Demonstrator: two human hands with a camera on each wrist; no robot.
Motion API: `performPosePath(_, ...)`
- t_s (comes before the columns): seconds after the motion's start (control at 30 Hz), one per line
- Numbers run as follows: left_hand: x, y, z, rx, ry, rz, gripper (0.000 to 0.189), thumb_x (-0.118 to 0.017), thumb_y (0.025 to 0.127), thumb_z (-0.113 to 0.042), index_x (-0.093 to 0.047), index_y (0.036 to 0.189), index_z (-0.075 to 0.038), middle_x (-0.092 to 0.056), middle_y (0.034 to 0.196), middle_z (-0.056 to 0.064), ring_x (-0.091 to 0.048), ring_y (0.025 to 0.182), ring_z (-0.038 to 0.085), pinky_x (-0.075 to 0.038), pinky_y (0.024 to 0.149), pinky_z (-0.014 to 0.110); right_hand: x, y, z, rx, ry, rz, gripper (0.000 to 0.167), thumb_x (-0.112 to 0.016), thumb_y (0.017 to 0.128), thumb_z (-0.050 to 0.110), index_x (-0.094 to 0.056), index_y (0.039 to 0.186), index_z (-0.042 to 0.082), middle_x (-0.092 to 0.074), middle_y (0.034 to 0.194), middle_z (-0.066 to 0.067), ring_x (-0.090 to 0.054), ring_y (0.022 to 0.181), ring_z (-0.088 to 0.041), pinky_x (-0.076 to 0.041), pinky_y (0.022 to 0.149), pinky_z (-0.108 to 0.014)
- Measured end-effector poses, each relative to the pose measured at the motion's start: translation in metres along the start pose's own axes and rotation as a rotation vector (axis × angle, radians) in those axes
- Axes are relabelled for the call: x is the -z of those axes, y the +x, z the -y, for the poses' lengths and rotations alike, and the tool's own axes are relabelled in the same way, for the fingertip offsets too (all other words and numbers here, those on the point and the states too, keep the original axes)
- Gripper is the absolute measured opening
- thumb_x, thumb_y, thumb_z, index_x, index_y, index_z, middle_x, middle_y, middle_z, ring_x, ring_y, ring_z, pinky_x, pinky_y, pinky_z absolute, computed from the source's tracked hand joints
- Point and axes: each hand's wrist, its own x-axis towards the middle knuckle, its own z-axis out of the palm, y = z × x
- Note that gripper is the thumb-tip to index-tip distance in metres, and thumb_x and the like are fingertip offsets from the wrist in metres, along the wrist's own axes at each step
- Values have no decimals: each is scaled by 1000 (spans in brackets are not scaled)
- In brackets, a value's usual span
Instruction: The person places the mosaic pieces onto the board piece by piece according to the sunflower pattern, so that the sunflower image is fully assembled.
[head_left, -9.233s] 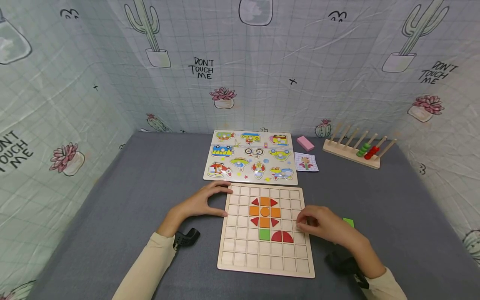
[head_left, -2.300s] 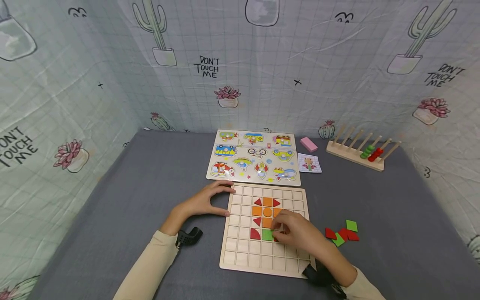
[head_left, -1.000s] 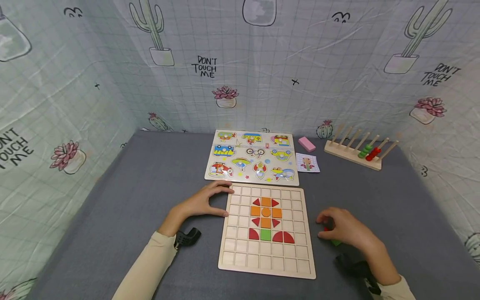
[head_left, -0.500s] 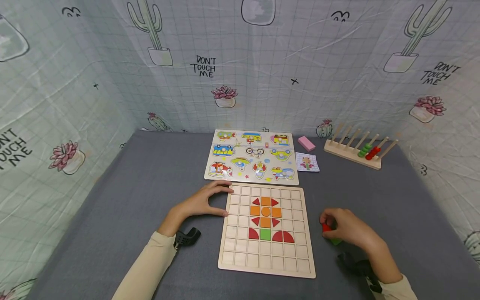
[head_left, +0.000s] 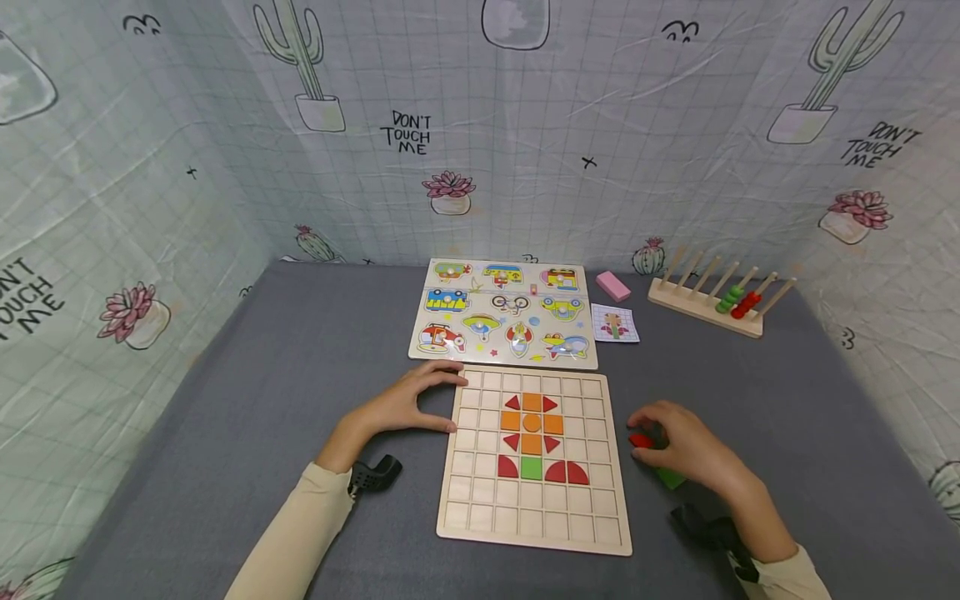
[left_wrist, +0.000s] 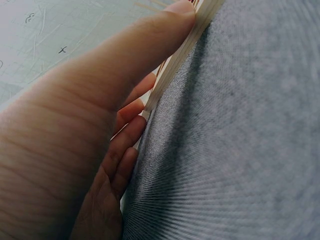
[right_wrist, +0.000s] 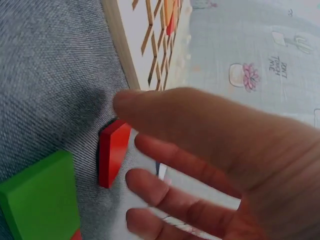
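Head view: the right hand (head_left: pixel 692 448) has thumb and fingers parted around a red piece (head_left: pixel 641 440) on the grey cloth (head_left: pixel 337 317); likely light, stiff and smooth, it suits pinching across opposite edges. The spread left hand (head_left: pixel 401 402) touches the gridded board (head_left: pixel 480 492) along its left edge.

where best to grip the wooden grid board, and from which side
Probably take the wooden grid board by both side rims, from left and right: it lies flat under coloured tiles, and the vehicle puzzle crowds its far edge.
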Motion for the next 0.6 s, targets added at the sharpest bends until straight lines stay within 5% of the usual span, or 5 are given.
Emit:
performPosePath(0.27, 0, 0, -2, -9, -9, -6, 65, -86, 76, -29, -59, 133, -16, -41, 148, 5, -34, 139, 28, -26, 112, 55, 1, -1, -2, -80, 0, 19, 25, -82, 77, 11, -65, 93, 1, -58, 83, -3, -47, 69, -15, -41, 59, -30)
performPosePath(0.6, 0, -1, -1, -7, -3, -7, 65, -86, 76, -30, -59, 134, -17, -41, 149, 4, -34, 139, 27, -26, 112, 54, -5, 6, 10, -41, 12, -15, 21, -79, 77, 5, -68, 94, 2, -59, 85, -2, -47, 68, -12, -42, 58, -27)
